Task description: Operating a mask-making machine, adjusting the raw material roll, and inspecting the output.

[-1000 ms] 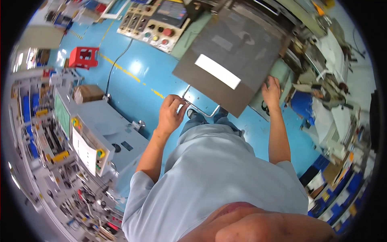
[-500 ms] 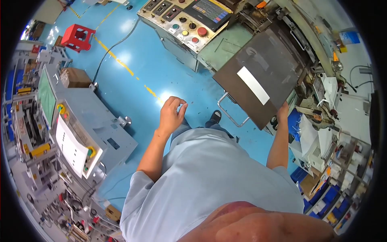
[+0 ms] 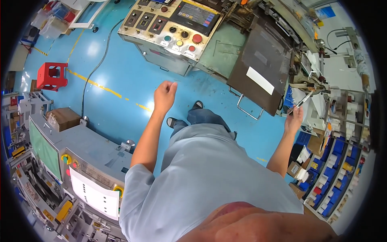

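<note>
My left hand (image 3: 164, 97) is raised in front of my body with its fingers curled in. Whatever those fingers may enclose is hidden from this side. My right hand (image 3: 295, 119) is closed around a slim silver tool with a dark part (image 3: 303, 101), which points up and away; its exact kind is too small to make out. Just left of this hand is the corner of a dark brown flat plate (image 3: 258, 60) on the machine. A white strip (image 3: 260, 80) lies on that plate, and a metal loop handle (image 3: 246, 109) sticks out from its near edge.
A control panel (image 3: 171, 30) with knobs, buttons and a screen stands ahead. Grey equipment (image 3: 94, 147) with a white sheet (image 3: 94, 193) is at left, near a cardboard box (image 3: 63, 119). A red stool (image 3: 52, 76) and a cable (image 3: 96, 64) are farther off. Blue bins (image 3: 322, 177) fill shelves at right.
The view has turned, with the stool and control panel shifting left. My right hand has come away from the plate's edge, and the slim tool now shows in it. My left hand is raised farther forward.
</note>
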The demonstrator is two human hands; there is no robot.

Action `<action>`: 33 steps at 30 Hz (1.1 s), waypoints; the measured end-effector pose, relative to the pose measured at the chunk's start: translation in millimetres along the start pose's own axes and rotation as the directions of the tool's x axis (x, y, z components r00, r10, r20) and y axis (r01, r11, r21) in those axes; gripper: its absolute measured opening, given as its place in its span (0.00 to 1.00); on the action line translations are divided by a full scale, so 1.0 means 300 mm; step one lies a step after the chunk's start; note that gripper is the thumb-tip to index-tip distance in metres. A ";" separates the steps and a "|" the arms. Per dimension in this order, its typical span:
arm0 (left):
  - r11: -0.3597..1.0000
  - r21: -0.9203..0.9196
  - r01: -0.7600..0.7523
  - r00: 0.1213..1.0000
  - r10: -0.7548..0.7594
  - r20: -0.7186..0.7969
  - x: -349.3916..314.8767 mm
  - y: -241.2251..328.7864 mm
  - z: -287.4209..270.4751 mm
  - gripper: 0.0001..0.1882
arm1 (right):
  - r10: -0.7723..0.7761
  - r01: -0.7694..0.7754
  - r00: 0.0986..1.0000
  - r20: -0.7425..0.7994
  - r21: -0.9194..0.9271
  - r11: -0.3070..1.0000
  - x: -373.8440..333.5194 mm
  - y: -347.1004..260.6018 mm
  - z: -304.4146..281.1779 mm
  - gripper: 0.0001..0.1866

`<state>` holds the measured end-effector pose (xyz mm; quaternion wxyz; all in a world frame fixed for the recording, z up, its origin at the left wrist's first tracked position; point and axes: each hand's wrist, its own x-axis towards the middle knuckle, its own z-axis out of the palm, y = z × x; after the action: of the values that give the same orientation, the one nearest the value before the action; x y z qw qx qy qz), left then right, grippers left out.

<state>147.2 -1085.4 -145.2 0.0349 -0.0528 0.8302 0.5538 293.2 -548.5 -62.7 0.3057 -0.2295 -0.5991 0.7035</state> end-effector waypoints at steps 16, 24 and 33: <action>0.569 -0.637 0.520 0.828 -0.518 0.214 0.518 -0.119 0.233 0.14 | -0.004 0.003 0.955 0.298 0.003 1.000 0.037 -0.136 0.415 0.19; 0.792 -0.502 0.347 0.891 -0.446 -0.088 0.444 -0.127 0.105 0.16 | -0.020 -0.006 0.964 0.265 0.097 0.995 0.099 -0.147 0.504 0.24; 0.778 -0.626 -0.053 0.991 -0.034 -0.126 0.928 0.233 -0.235 0.13 | -0.169 0.128 0.945 0.279 0.159 0.979 0.071 -0.164 0.796 0.24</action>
<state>-137.8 -1137.7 -86.5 -0.0418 -0.0935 0.5992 0.7940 121.0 -696.5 29.0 0.2817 -0.0556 -0.6026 0.7446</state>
